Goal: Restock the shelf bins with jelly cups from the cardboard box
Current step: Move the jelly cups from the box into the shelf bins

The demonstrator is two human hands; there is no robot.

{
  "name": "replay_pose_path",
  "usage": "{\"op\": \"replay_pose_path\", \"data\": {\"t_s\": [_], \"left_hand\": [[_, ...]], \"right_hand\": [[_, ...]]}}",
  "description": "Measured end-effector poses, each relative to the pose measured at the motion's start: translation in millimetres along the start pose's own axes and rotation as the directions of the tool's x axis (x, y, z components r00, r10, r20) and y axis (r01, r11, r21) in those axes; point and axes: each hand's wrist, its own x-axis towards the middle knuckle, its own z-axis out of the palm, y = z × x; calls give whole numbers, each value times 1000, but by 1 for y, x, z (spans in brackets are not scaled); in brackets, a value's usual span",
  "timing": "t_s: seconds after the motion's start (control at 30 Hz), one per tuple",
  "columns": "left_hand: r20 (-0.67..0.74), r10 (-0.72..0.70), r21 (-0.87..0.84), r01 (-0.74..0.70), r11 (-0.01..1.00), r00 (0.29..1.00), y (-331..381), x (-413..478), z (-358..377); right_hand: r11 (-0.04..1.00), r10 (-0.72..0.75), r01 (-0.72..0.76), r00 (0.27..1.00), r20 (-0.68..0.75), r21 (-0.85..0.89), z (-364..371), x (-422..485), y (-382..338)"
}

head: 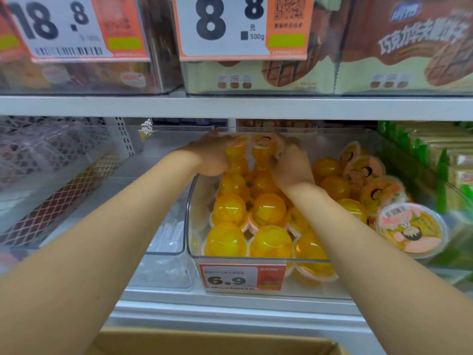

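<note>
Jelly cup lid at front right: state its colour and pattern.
The lid is pink with a dark-haired cartoon figure; head view.

Jelly cups (268, 208) sit in rows in the shelf bin (190, 201) mid-frame, 6.9 price tag (242, 276) on its front. Second bin (166, 252) just left of it, cardboard box (204, 344) along the bottom edge. Left hand (212, 155) and right hand (289, 162) at the back row.
</note>
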Motion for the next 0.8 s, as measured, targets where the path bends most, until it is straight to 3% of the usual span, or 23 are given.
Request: {"op": "replay_pose_path", "data": {"t_s": [0.17,0.33,0.5,0.63,0.7,0.8], "left_hand": [[-46,73,-87,-76,993,996,1,-1,3],[-106,28,-188,-47,981,994,-5,3,7],[-194,53,-312,-113,943,979,8,-19,1],[-309,-154,-430,6,903,938,18,-51,1],[-428,-318,-505,68,860,846,18,-71,9],[-456,-469,-618,111,778,756,25,-112,26]], "right_hand": [[996,-15,19,999,44,-87,1,-2,1],[991,5,4,998,65,-135,6,1,5],[974,-31,26,999,-18,-226,-4,-8,-3],[924,-27,55,997,77,-379,-22,-34,-20],[921,-72,104,993,99,-375,-29,-59,-30],[940,-183,186,982,37,-285,-42,-103,-46]]}}
